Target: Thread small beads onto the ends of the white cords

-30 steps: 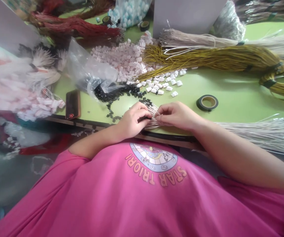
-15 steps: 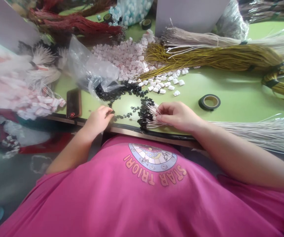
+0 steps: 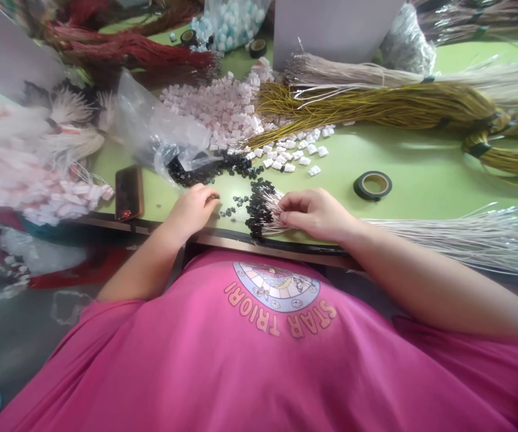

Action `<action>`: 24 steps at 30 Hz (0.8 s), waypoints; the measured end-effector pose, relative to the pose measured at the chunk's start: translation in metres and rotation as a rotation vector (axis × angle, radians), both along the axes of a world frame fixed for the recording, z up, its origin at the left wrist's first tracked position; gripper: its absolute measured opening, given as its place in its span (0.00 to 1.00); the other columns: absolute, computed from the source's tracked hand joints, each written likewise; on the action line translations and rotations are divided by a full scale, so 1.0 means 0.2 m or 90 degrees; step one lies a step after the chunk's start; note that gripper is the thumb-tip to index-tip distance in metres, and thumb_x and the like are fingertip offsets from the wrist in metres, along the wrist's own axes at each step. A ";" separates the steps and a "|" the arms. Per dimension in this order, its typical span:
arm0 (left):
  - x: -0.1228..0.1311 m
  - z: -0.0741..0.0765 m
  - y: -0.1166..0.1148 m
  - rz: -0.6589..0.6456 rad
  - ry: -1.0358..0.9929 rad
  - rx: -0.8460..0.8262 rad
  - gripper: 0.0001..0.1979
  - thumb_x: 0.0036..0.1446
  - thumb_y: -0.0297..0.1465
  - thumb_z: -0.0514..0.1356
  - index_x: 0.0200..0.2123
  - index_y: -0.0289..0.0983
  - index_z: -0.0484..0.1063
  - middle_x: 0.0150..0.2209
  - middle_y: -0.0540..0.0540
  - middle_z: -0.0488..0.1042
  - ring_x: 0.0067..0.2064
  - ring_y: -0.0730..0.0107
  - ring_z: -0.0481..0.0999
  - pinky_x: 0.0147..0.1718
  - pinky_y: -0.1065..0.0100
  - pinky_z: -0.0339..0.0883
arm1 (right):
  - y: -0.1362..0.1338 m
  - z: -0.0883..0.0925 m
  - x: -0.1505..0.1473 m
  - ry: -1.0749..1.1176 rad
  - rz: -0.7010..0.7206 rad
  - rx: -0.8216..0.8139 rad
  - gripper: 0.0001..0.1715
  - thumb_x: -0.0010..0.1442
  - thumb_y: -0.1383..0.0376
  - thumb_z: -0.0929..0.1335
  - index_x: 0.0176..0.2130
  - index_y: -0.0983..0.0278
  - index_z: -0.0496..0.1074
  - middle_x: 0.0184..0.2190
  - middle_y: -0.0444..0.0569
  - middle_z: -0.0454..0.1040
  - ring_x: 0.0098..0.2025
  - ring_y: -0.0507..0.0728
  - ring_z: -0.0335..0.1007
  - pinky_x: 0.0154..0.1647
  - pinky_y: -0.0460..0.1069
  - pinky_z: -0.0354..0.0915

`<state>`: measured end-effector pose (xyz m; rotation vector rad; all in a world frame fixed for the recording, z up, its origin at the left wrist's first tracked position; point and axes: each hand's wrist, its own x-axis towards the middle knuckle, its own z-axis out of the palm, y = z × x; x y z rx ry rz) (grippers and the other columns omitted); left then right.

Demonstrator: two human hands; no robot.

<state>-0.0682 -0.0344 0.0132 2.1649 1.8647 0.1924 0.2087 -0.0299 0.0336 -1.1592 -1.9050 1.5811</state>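
My right hand [image 3: 315, 213] is closed around several white wires near their left ends. Small black connectors [image 3: 258, 210] are fitted on many of those ends, and the bundle of white wires [image 3: 457, 240] runs off to the right under my forearm. My left hand [image 3: 196, 210] hovers low at the table's front edge, fingers curled together in a pinch. What its fingertips hold, if anything, is too small to make out. Loose black connectors [image 3: 240, 201] lie between my two hands, and a larger heap of them [image 3: 196, 171] spills from a clear plastic bag [image 3: 151, 123].
White connectors [image 3: 218, 108] are heaped behind, beside yellow wires [image 3: 376, 108]. Black tape [image 3: 373, 185] lies right of my right hand. A phone [image 3: 128, 192] rests near the front edge at left, beside pale pink-white pieces [image 3: 61, 192]. Red wires [image 3: 137, 51] lie at the back.
My left hand has moved right, toward the wire bundle, over some loose black connectors. My right hand keeps its hold on the white wires. The whole view has shifted slightly.
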 end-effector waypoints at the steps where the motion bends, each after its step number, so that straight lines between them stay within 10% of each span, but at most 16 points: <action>1: 0.01 0.00 0.01 -0.001 0.004 -0.001 0.12 0.57 0.35 0.54 0.37 0.37 0.74 0.37 0.44 0.70 0.39 0.63 0.69 0.42 0.62 0.64 | 0.00 0.00 0.00 -0.003 0.001 0.005 0.05 0.47 0.67 0.65 0.27 0.65 0.71 0.24 0.45 0.72 0.26 0.50 0.66 0.31 0.47 0.62; 10: 0.13 0.09 -0.02 -0.032 -0.149 0.136 0.08 0.55 0.32 0.57 0.35 0.36 0.74 0.35 0.46 0.74 0.34 0.71 0.72 0.37 0.67 0.66 | 0.00 0.00 0.00 0.004 -0.029 -0.011 0.06 0.48 0.66 0.66 0.24 0.67 0.71 0.20 0.44 0.70 0.24 0.48 0.63 0.27 0.45 0.60; 24: 0.42 0.04 -0.05 -0.029 -0.532 -0.067 0.08 0.45 0.30 0.66 0.32 0.36 0.75 0.31 0.48 0.75 0.34 0.72 0.74 0.35 0.68 0.69 | 0.01 0.00 0.00 -0.045 0.008 0.087 0.11 0.53 0.66 0.62 0.23 0.67 0.69 0.19 0.41 0.65 0.23 0.47 0.57 0.25 0.44 0.56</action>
